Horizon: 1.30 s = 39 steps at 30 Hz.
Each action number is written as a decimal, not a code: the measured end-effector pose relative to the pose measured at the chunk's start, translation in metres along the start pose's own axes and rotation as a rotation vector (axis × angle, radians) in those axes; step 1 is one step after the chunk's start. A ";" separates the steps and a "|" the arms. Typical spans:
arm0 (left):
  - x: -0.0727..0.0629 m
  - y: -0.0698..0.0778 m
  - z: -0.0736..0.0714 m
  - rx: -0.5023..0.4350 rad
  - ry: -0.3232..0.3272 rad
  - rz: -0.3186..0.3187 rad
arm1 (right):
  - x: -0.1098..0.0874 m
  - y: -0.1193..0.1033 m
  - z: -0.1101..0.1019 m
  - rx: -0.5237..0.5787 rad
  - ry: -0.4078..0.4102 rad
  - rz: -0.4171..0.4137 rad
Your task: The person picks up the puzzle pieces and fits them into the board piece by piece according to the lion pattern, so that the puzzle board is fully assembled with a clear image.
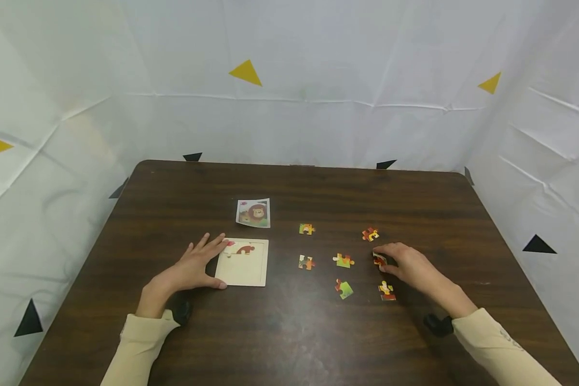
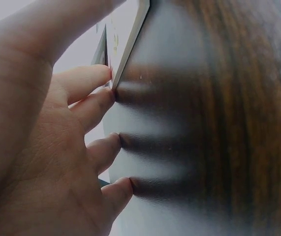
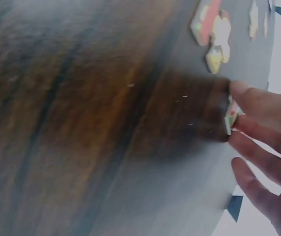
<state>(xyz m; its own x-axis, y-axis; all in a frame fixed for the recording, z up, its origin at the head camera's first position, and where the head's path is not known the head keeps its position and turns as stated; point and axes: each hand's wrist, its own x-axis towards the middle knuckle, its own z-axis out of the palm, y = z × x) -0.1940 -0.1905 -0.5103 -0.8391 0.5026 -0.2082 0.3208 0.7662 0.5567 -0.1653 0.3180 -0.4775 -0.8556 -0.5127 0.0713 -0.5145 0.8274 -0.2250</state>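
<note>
My left hand (image 1: 188,269) lies with fingers spread at the left edge of a pale square puzzle board (image 1: 245,272), its thumb and index finger touching the rim. A brown puzzle piece (image 1: 245,250) and a pink-marked one (image 1: 230,244) sit along the top of the board. In the left wrist view, two fingertips meet the board's edge (image 2: 130,46) while the other fingers rest on the table. At the right, my right hand (image 1: 415,272) pinches a red-brown puzzle piece (image 1: 379,260) between thumb and fingers at the tabletop, partly hidden by the fingers.
Several loose puzzle pieces lie between the hands, among them a green one (image 1: 344,290), an orange-green one (image 1: 343,261) and a yellow-red one (image 1: 387,290). Behind the board is a lion picture card (image 1: 253,213). White sheeting (image 1: 309,123) surrounds the dark wooden table (image 1: 289,338).
</note>
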 end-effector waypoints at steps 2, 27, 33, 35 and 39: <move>0.000 0.000 0.000 -0.002 0.001 0.000 | 0.000 0.000 0.002 -0.001 0.028 -0.014; -0.001 -0.003 -0.001 0.008 -0.002 0.006 | 0.006 0.002 0.015 0.012 0.296 -0.211; -0.002 -0.004 0.000 0.012 0.002 0.014 | 0.035 -0.032 0.015 0.010 0.277 -0.216; -0.002 -0.004 0.000 0.011 0.004 0.014 | 0.048 -0.046 0.017 0.022 0.269 -0.243; -0.001 -0.002 0.001 0.009 0.010 0.023 | 0.074 -0.075 0.021 0.052 0.258 -0.313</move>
<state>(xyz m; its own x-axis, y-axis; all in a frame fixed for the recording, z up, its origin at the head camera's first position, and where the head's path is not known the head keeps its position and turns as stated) -0.1934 -0.1919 -0.5120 -0.8357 0.5164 -0.1869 0.3441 0.7577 0.5545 -0.1886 0.2132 -0.4758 -0.6478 -0.6578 0.3842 -0.7542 0.6248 -0.2019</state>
